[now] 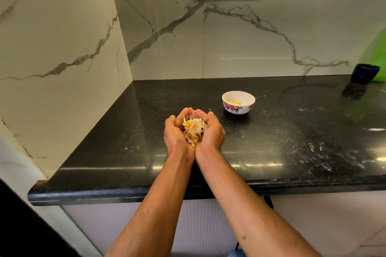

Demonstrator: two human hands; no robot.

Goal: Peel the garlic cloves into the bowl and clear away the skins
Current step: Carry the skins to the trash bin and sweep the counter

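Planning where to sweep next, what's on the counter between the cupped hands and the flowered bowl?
Almost bare black counter; one pale scrap lies between the right hand and the bowl, in the head view.

Figure: my two forearms rise from the lower centre of the frame, bare to the wrists; left hand [175, 131] and right hand [211, 131] wear no sleeves, rings or watch.

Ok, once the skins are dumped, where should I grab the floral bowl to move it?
Probably pinch the bowl at its near rim, coming from above on the hands' side. It stands upright and open, with peeled cloves low inside, so the rim is clear. Both hands are cupping skins now.
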